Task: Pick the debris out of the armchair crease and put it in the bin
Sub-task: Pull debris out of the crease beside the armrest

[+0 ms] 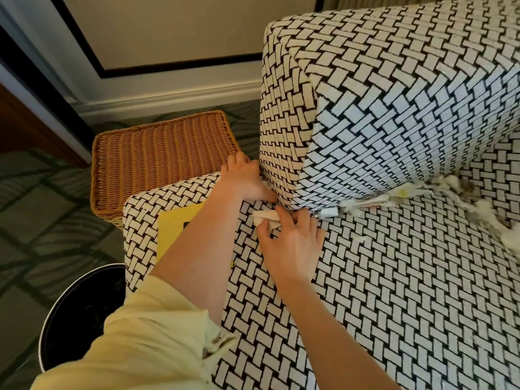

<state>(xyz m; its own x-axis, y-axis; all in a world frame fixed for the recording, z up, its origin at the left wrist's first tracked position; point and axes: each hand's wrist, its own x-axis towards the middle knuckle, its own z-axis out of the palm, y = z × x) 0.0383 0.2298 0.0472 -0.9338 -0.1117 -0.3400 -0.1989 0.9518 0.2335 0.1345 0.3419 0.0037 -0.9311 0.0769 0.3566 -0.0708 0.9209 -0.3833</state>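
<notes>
The armchair (408,277) is covered in a black-and-white woven pattern. Debris (394,197), paper scraps and whitish fluff, lines the crease between seat and back cushion and runs off to the right. My right hand (292,240) pinches a crumpled whitish paper scrap (266,216) at the left end of the crease. My left hand (244,178) presses against the corner of the back cushion, its fingertips at the crease. The black round bin (70,319) stands on the floor at the lower left, beside the seat's front corner.
A brown wicker basket (157,156) stands on the patterned carpet left of the chair, against the seat. A yellow sheet (174,229) lies on the seat's left part, partly under my left forearm. A wall with skirting board runs behind.
</notes>
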